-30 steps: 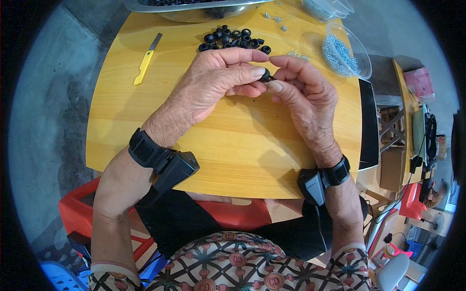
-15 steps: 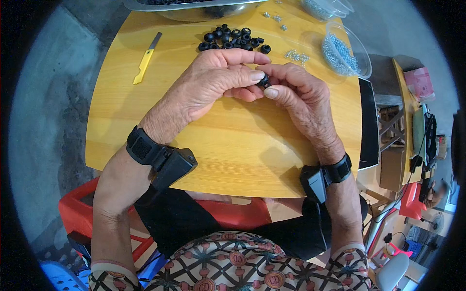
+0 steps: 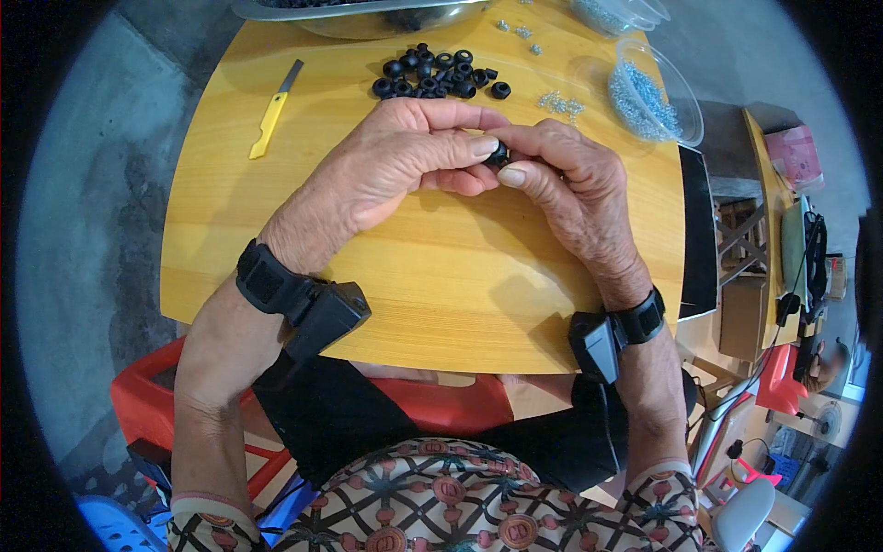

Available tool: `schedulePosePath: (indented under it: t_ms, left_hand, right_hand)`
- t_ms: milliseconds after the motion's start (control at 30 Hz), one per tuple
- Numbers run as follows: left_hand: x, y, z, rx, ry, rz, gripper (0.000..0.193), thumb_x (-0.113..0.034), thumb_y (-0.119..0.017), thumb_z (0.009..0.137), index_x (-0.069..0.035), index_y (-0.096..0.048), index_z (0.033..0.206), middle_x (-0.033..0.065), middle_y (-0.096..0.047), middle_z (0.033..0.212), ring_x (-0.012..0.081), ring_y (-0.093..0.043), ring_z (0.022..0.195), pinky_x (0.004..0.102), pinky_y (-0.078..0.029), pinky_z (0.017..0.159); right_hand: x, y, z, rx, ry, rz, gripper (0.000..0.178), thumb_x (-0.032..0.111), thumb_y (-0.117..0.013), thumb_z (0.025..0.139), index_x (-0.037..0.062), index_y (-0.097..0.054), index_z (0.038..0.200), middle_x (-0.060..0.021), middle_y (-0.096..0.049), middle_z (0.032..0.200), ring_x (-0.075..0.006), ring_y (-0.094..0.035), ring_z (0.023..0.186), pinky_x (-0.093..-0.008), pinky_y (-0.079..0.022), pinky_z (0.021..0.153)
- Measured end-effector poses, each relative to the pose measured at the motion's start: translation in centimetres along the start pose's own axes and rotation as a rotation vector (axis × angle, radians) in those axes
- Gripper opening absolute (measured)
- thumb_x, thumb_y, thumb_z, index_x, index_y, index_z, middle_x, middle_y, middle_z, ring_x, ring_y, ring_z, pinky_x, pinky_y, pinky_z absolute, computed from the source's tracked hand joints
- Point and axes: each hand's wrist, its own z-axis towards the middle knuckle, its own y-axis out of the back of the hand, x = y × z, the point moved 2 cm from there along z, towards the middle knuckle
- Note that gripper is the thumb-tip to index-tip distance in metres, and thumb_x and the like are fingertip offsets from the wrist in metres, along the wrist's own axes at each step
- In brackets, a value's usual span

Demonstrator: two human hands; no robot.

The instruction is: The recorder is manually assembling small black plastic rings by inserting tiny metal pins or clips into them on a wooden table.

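Between my two hands, above the wooden table, is a small round black part (image 3: 498, 155), rubber or plastic by its look. My left hand (image 3: 418, 147) pinches it from the left with the thumb on top. From the right, the thumb and forefinger of my right hand (image 3: 566, 170) close on the same part; whether a smaller piece sits between those fingertips is hidden. Just beyond my hands lies a loose pile of similar black parts (image 3: 425, 72), some with a hole through the middle. A few small silvery metal pieces (image 3: 561, 106) lie to the right of the pile.
A yellow-handled knife (image 3: 273, 120) lies on the table (image 3: 258, 239) at the left. Along the far edge stands a metal basin (image 3: 395, 20) of dark parts. Two clear plastic tubs (image 3: 685, 97) of silvery pieces are at the right. A red stool (image 3: 143, 396) is under me.
The black part has turned slightly between my fingers, and more of its dark top shows. Both hands otherwise stay almost in place.
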Motion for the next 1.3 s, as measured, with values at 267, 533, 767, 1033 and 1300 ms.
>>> schedulePosePath:
  t_ms: [267, 533, 767, 1033, 1300]
  left_hand:
    - [0.01, 0.17, -0.04, -0.028, 0.067, 0.030, 0.037, -0.023, -0.064, 0.091, 0.001, -0.059, 0.118, 0.0057, -0.068, 0.092, 0.0090, -0.066, 0.075, 0.0202, -0.055, 0.072]
    - [-0.40, -0.11, -0.19, -0.010, 0.118, 0.054, 0.028, -0.028, -0.062, 0.093, -0.001, -0.065, 0.100, 0.0057, -0.069, 0.086, 0.0096, -0.066, 0.070, 0.0198, -0.054, 0.064]
    - [-0.24, 0.03, -0.10, -0.001, 0.111, 0.153, 0.031, -0.031, -0.060, 0.094, -0.001, -0.065, 0.091, 0.0052, -0.067, 0.075, 0.0079, -0.063, 0.062, 0.0183, -0.051, 0.056]
    - [-0.21, -0.53, -0.38, -0.080, 0.090, 0.257, 0.033, -0.031, -0.061, 0.093, 0.000, -0.066, 0.086, 0.0046, -0.065, 0.071, 0.0077, -0.061, 0.056, 0.0175, -0.049, 0.050]
    - [-0.18, -0.81, -0.46, -0.077, 0.052, 0.245, 0.030, -0.030, -0.062, 0.092, -0.001, -0.068, 0.086, 0.0045, -0.066, 0.072, 0.0067, -0.060, 0.056, 0.0172, -0.047, 0.048]
  right_hand:
    - [0.41, -0.02, 0.12, 0.019, 0.012, -0.088, 0.027, 0.014, -0.071, 0.080, 0.0041, -0.067, 0.104, -0.0106, -0.063, 0.077, -0.0258, -0.061, 0.073, -0.0342, -0.049, 0.067]
    - [0.66, 0.10, 0.17, -0.001, 0.064, -0.152, 0.025, 0.012, -0.071, 0.079, 0.0045, -0.067, 0.103, -0.0104, -0.063, 0.077, -0.0260, -0.063, 0.073, -0.0346, -0.050, 0.067]
    - [0.62, -0.27, 0.16, -0.030, 0.062, -0.189, 0.025, 0.007, -0.072, 0.077, 0.0033, -0.066, 0.101, -0.0106, -0.063, 0.076, -0.0258, -0.062, 0.070, -0.0338, -0.050, 0.063]
    - [0.81, -0.34, 0.15, -0.018, 0.094, -0.219, 0.024, 0.005, -0.072, 0.076, 0.0026, -0.066, 0.099, -0.0111, -0.063, 0.076, -0.0266, -0.063, 0.072, -0.0346, -0.051, 0.064]
    - [0.40, -0.50, 0.09, -0.058, 0.039, -0.073, 0.018, 0.007, -0.071, 0.078, 0.0041, -0.069, 0.096, -0.0097, -0.063, 0.075, -0.0236, -0.063, 0.070, -0.0320, -0.050, 0.063]
